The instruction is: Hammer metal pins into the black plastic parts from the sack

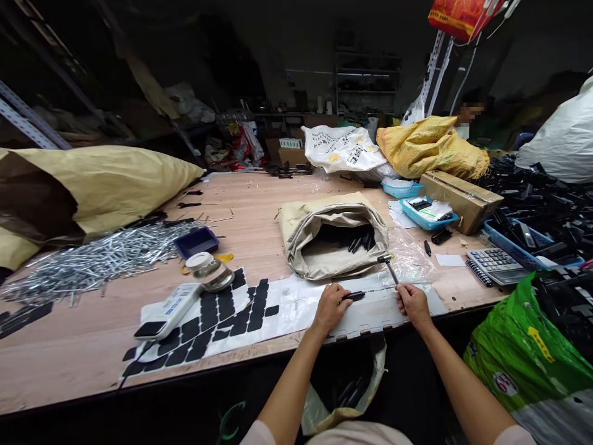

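My right hand (414, 303) is closed around the handle of a small hammer (390, 269), its head raised above the work surface. Between the fingers of my left hand (331, 305) is a slim black handle-like piece (356, 296), lying low over a pale flat board (365, 315) at the table's front edge. Behind both hands lies a beige sack (296, 247), its mouth facing me, with several black pieces (361, 241) inside. Clear plastic film (414, 256) spreads right of the sack.
A heap of metal rods (106, 256), a dark blue tray (197, 242), a lidded jar (210, 272) and black adhesive pads (222, 315) lie left. Blue baskets (428, 216), a cardboard box (461, 198), a calculator (498, 266) and a green bag (509, 334) are right. Another person (470, 114) is behind.
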`<state>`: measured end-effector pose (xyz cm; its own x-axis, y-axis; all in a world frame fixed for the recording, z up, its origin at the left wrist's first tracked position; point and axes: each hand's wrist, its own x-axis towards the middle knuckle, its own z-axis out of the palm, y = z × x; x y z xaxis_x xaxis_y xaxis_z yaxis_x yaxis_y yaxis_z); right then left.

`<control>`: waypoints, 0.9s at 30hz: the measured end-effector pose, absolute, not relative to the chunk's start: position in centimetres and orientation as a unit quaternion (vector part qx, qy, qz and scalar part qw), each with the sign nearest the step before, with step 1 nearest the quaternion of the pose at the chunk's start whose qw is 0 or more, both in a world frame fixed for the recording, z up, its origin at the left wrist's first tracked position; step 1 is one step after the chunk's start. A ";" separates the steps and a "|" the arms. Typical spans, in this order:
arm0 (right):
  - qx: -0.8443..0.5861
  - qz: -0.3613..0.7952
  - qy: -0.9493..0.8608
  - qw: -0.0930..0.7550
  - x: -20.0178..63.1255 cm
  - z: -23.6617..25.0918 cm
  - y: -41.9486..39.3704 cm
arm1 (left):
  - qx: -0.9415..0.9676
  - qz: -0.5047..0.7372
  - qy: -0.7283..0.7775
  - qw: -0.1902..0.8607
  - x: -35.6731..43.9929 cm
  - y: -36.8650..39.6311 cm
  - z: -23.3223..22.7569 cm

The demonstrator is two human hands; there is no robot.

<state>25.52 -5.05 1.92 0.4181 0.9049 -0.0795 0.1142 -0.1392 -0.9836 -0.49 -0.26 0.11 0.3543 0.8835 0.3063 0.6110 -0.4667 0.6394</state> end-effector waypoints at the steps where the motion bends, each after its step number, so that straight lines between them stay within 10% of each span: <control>1: -0.657 0.371 -0.392 0.527 25.5 2.0 -5.1 | 0.795 0.315 0.473 0.212 -0.4 -0.1 0.1; 27: -0.642 0.204 -0.603 0.428 23.5 3.6 -7.9 | 0.741 0.298 0.544 0.258 1.0 1.1 0.4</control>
